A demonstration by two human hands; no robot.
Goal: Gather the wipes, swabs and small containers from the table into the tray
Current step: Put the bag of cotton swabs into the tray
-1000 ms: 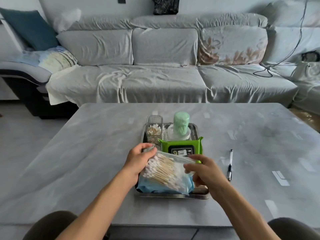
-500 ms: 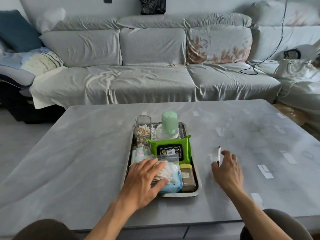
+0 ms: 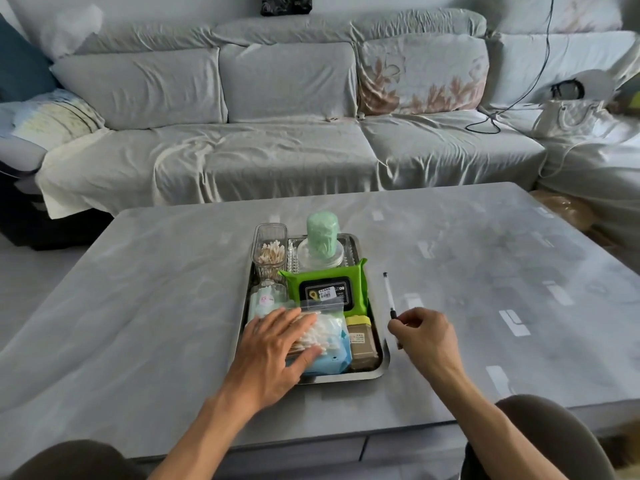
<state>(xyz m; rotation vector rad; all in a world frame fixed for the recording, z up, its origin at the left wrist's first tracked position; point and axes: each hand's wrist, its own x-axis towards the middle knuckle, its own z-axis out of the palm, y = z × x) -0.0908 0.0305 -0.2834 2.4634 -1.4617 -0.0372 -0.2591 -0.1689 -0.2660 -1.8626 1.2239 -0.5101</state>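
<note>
In the lower middle of the frame, the left hand is lying flat, fingers spread, on the clear bag of swabs inside the metal tray. The green wipes pack is sitting just above it. To the right, the right hand is pinching the near end of a pen lying on the table.
</note>
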